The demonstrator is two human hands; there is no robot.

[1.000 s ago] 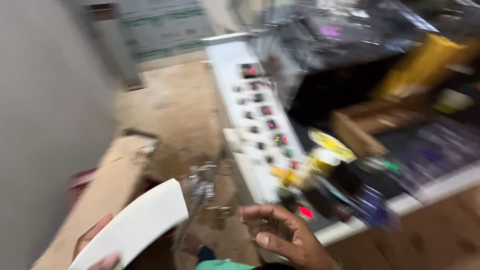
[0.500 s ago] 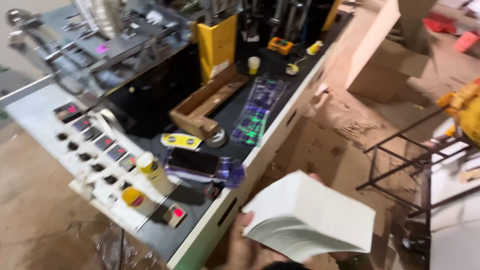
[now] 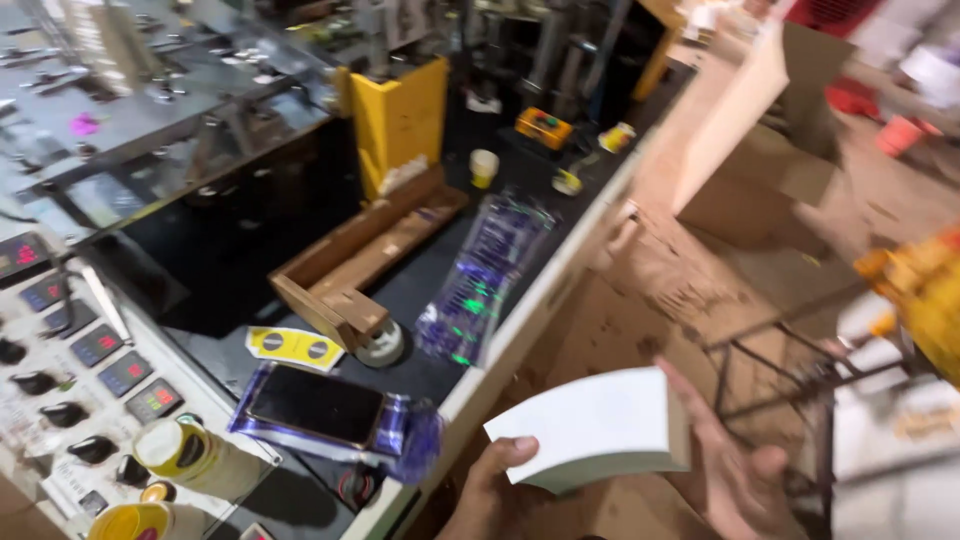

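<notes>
Two bare hands hold one thick white stack of curved paper blanks [image 3: 590, 428] low in the frame, right of centre. At the stack's lower left corner the left hand [image 3: 490, 485] has its thumb laid on the top sheet, the other fingers hidden underneath. On the stack's right side, the right hand [image 3: 735, 470] has its fingers stretched along the edge and slightly parted, the palm cupping from below. The stack is smooth and matte, fan-shaped, with a faintly ribbed edge of many sheets.

Left of the hands runs a black machine bench with a pale rim [image 3: 530, 320]. Just beside the left hand lies a dark phone on a glossy blue-purple plastic wrapper [image 3: 315, 405], and above it a second crinkled clear wrapper with purple print [image 3: 480, 275]. An angular wooden guide frame [image 3: 355, 265] lies across the bench centre, and next to its near end is a flat yellow sticker with two dark ovals [image 3: 293, 347]. At lower left sit a grey control panel with black knobs [image 3: 60, 385] and a small yellow-capped bottle [image 3: 190, 452]. A yellow metal guard [image 3: 400, 120] stands upright at upper centre. Brown cardboard boxes [image 3: 760, 130] fill the upper right, and a thin dark metal frame [image 3: 790, 350] stands just right of the hands.
</notes>
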